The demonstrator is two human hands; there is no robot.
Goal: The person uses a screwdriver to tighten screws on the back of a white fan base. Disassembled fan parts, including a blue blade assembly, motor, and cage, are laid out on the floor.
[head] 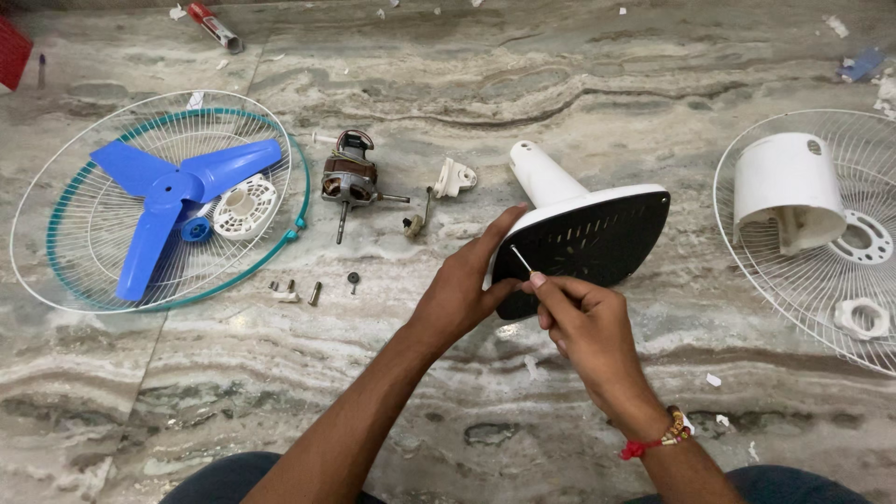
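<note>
Both forearms come in low from the bottom of the view, and the right hand (583, 322), a red and beaded band at its wrist, is pinching a thin metal screwdriver shaft (521, 259) between thumb and fingertips. That shaft angles up and to the left from the pinch, its tip touching the black underside of the fan base (597, 245). The left hand (462, 285) steadies that base from its left edge, fingers spread along the rim and thumb beneath, pressing rather than wrapping. So the base lies just beyond both hands, tipped up on edge, underside facing the camera, its white neck (541, 175) pointing away and up-left; the right hand is the one nearer the tool's contact point.

Moving outward on the marble floor (653, 84): left of the base sit a small white bracket (455, 176), a bent metal link (417, 219) and the bare motor (350, 177) with its shaft pointing toward the camera. A few loose screws (303, 291) lie nearer. Far left, a blue three-blade propeller (173, 191) and a white round cap (245, 207) rest inside a teal-rimmed wire guard (301, 168). Far right, a white motor housing (789, 187) stands on the other wire guard (747, 271).
</note>
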